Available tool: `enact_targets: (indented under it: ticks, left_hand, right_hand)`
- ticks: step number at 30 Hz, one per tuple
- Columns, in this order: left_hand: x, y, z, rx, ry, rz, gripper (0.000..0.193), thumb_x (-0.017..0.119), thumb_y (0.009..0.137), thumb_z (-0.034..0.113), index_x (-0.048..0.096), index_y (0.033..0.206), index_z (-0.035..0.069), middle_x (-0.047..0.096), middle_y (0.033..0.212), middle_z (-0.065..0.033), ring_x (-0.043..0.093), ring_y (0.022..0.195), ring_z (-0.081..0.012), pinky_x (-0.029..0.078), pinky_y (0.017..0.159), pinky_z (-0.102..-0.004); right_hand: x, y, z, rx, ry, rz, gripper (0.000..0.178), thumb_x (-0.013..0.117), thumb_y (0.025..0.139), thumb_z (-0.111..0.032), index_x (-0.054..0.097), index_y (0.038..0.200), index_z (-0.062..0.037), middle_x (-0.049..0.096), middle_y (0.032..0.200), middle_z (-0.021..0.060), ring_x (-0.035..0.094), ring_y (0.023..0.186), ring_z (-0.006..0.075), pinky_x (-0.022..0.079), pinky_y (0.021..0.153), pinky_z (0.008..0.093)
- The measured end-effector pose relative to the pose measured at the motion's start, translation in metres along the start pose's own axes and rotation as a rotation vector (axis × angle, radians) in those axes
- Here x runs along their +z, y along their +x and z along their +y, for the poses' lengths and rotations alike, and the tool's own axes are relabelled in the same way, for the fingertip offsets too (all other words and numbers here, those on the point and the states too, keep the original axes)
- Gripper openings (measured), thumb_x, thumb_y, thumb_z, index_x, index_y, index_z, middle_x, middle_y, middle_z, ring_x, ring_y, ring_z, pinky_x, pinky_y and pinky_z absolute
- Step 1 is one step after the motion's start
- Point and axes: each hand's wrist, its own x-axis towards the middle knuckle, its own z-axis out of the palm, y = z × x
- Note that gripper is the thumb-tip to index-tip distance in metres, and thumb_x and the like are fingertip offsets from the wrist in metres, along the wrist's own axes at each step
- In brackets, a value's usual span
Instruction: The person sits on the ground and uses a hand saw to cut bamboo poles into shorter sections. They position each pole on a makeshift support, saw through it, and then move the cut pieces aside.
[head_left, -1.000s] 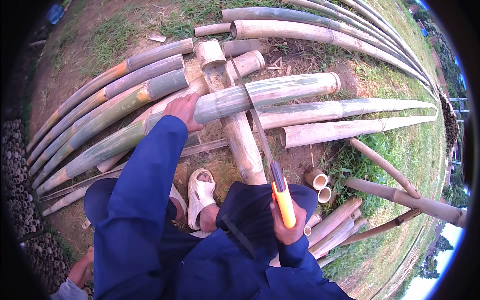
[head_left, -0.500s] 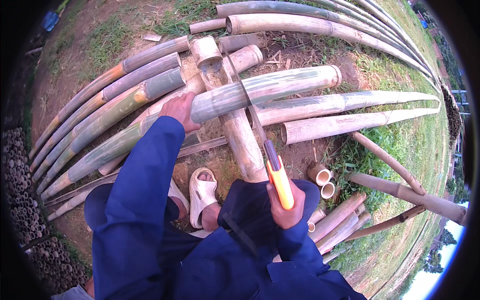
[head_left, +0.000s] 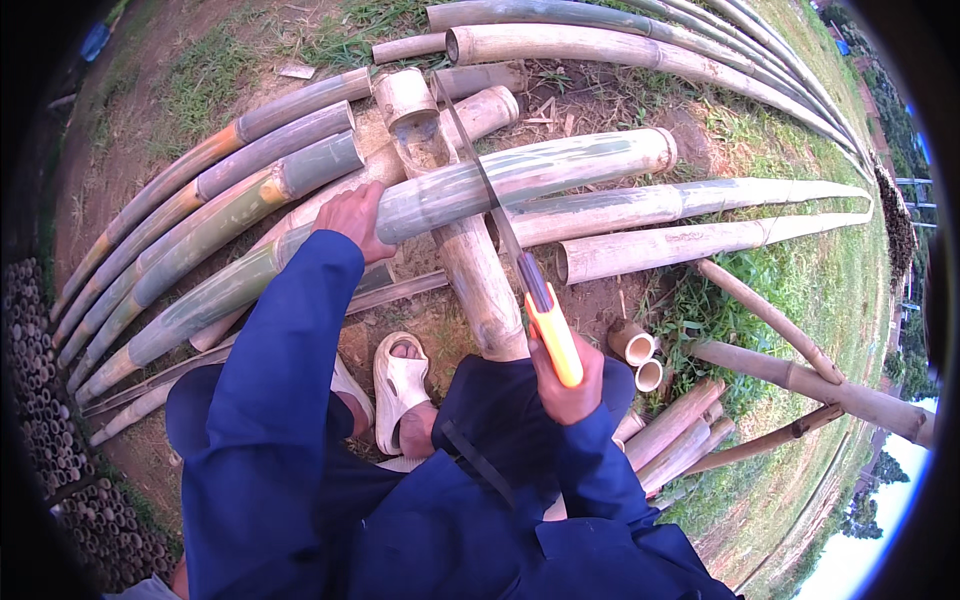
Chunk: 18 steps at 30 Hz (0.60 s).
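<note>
Pushing the hand saw [head_left: 513,238] forward across the green bamboo pole [head_left: 430,203], lying crosswise over the pale bamboo support [head_left: 480,290].
Grips the orange handle [head_left: 552,335] firmly in the closed right hand [head_left: 580,397], and clasps the pole from above with the left hand [head_left: 350,217], with bent fingers, to the left of the blade. Has just moved the handle away from the body and nearer to the pole, probably making the forward part of one sawing stroke; leaves the pole in one piece for now, with the depth of cut impossible to tell. Compared with the earlier frame, shows more blade past the far side of the pole, but keeps the left hand at the same place on it; also shows a slightly shifted view.
</note>
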Motion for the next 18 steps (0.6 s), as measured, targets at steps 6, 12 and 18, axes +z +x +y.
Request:
enact_targets:
  ticks: [6,12,18]
  left_hand:
    - [-0.004,0.01,-0.008,-0.008,-0.008,-0.017,0.077,0.089,0.059,0.038,0.056,0.121,0.006,0.07,0.112,-0.0183,0.07,0.104,-0.0391,0.056,0.093,-0.0478]
    - [-0.006,0.016,0.01,0.037,-0.011,0.004,0.072,0.088,0.059,0.037,0.057,0.117,0.007,0.07,0.113,-0.0189,0.07,0.103,-0.0395,0.057,0.091,-0.0485]
    - [-0.011,0.021,0.007,0.026,-0.029,-0.029,0.072,0.087,0.059,0.036,0.057,0.117,0.007,0.07,0.116,-0.0195,0.07,0.103,-0.0407,0.057,0.09,-0.0498]
  right_hand:
    - [0.027,0.061,-0.001,-0.068,0.06,0.001,0.02,0.076,0.091,-0.007,0.072,0.108,0.0028,0.068,0.076,0.0168,0.067,0.067,0.0219,0.053,0.067,0.0371]
    - [0.016,0.058,0.005,-0.08,0.066,0.056,0.021,0.078,0.091,-0.009,0.072,0.109,0.0026,0.068,0.075,0.0119,0.063,0.069,0.0154,0.052,0.068,0.0331]
    - [0.004,0.049,-0.001,-0.007,0.068,-0.06,0.02,0.078,0.094,-0.012,0.071,0.105,0.0029,0.066,0.074,0.011,0.057,0.068,0.0134,0.051,0.066,0.0334]
